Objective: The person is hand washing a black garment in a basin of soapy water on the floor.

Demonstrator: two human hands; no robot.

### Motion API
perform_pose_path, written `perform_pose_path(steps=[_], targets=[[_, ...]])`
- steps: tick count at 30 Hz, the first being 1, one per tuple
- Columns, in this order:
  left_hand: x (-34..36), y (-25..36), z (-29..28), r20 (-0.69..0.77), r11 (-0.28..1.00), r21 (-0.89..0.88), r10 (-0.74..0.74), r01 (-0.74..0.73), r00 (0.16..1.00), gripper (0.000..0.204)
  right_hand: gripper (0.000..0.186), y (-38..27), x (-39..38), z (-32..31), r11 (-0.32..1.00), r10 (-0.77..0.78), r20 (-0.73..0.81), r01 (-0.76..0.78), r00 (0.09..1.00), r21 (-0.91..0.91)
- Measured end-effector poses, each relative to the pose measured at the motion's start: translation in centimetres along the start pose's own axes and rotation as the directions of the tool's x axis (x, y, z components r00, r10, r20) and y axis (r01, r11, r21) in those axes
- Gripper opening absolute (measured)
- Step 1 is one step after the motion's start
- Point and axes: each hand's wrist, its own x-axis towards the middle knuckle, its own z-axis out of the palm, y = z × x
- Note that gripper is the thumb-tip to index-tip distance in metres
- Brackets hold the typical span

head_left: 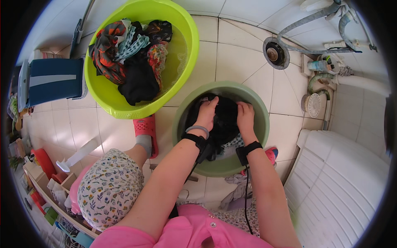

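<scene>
Both my hands are inside a sage-green basin point(262, 124) on the tiled floor, working at a wet black garment point(225, 113). At the left side of the basin, my left hand point(206, 113) is closed on the black cloth, thumb uppermost. My right hand point(246, 118) grips the cloth's right side, its fingertips bent down into the dark folds. Under the garment, near the front of the basin, a black-and-white checked cloth point(234, 141) shows beside some cloudy water. How far the fingers wrap round the fabric is partly hidden.
A lime-yellow tub point(191, 53) with wet clothes and sudsy water stands at far left. Beyond the basin lie a round floor drain point(276, 53) and a grey hose point(304, 20). A white ridged washboard surface point(339, 182) is at right, a dark blue bin point(56, 82) at left.
</scene>
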Motion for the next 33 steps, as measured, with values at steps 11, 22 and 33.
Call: perform_pose_path(steps=[11, 22, 33], targets=[[3.4, -2.1, -1.4, -0.064, 0.992, -0.060, -0.116, 0.112, 0.991, 0.021, 0.069, 2.7, 0.4, 2.7, 0.995, 0.067, 0.233, -0.047, 0.970, -0.087], [1.0, -1.2, -1.1, 0.109, 0.944, -0.243, -0.202, 0.223, 0.973, 0.030, 0.023, -8.6, -3.0, 0.2, 0.922, -0.018, 0.320, -0.108, 0.947, 0.371], [-1.6, -1.0, -0.7, 0.080, 0.936, -0.191, -0.284, 0.294, 0.956, 0.031, 0.019, -8.7, -5.1, 3.0, 0.912, 0.056, 0.058, -0.075, 0.997, 0.404]])
